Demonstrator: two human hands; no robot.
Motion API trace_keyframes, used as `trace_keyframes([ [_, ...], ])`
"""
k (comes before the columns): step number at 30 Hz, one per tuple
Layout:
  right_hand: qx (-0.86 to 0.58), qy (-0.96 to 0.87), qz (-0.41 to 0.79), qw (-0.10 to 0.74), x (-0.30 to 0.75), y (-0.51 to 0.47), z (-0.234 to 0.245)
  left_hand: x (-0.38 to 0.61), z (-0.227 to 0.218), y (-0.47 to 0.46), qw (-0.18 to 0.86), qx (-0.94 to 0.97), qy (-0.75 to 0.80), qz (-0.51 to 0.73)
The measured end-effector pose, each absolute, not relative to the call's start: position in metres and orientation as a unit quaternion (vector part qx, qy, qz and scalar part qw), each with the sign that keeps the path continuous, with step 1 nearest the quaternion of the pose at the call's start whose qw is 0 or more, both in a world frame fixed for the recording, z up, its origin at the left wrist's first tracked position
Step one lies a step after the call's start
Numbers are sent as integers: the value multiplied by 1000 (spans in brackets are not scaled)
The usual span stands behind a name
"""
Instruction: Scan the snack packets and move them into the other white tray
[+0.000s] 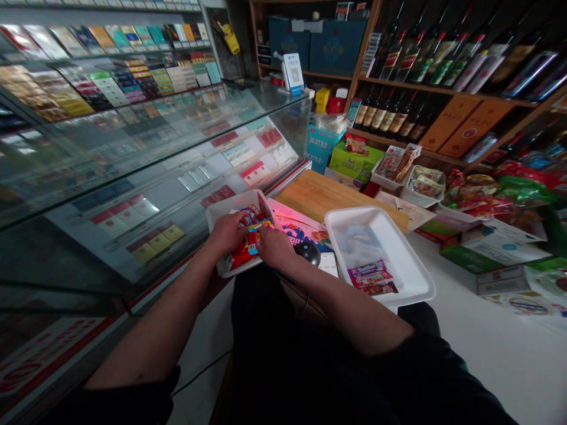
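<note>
Both of my hands work inside a white plastic tray (234,203) at the edge of the counter. My left hand (227,233) presses its fingers around a bundle of red snack packets (241,255). My right hand (274,248) grips a small packet with a barcode (253,241) in the same bundle. A second white tray (354,218) sits to the right, holding a clear plastic bag (358,245) and a colourful snack packet (371,277). Just beyond my right wrist lie a black computer mouse (307,252) and a phone (328,264).
A glass display case (177,159) of cigarette packs runs along the left. A wooden board (319,198) lies ahead, with printed papers (295,224) before it. Shelves of bottled wine (425,65) stand behind, and boxes and bagged snacks (487,200) crowd the right.
</note>
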State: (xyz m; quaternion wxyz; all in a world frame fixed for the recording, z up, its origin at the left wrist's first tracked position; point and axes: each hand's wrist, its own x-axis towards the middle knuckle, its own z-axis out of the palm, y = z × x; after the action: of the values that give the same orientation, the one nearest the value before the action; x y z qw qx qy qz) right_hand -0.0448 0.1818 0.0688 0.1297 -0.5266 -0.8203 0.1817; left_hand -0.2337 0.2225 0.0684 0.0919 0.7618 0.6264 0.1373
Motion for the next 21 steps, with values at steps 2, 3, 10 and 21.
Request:
trace_keyframes([
  [2,-521,-822,178,144,-35,176,72,-226,72,212,90,756,629,158],
  [3,-518,-823,179,152,-29,173,74,-221,74,207,91,752,631,169],
  [10,-523,-790,194,255,27,148,88,-169,89,174,123,731,621,256],
  [21,-662,-651,164,332,167,105,69,-46,101,118,210,786,489,314],
])
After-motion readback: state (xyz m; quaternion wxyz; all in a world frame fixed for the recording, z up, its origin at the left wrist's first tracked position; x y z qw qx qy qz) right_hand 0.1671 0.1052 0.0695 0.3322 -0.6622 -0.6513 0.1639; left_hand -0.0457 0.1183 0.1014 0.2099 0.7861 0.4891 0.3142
